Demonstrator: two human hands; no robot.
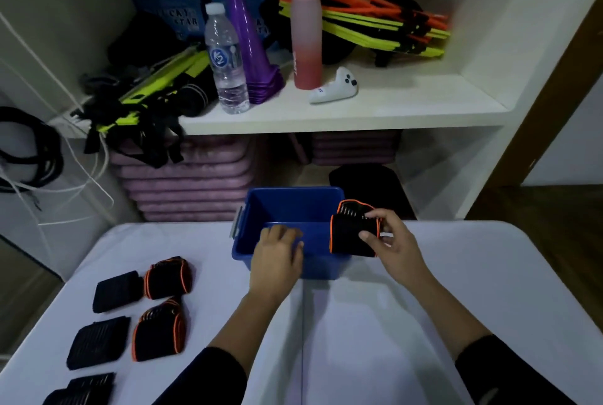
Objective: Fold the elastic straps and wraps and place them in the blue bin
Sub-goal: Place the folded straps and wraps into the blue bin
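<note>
A white table [359, 323] filled the lower view, and the blue bin [287, 209] stood at its far edge, open-topped with a grey latch on its left end. Behind the bin, a white shelf [342, 117] carried a clear water bottle [226, 58], a purple cone stack [254, 55], a pink bottle [306, 36] and a white controller [334, 86]. Left of the bin and nearer the person lay five wraps on the table: two folded, orange-trimmed wraps [168, 277] [159, 333] and three plain black ones [115, 290] [98, 341] [83, 388]. The left hand [277, 258] rested loosely on the bin's near rim, fingers draped over it and grasping nothing. The right hand [391, 241] pinched a folded black wrap with orange edging [350, 228] between thumb and fingers, holding it over the bin's right end.
</note>
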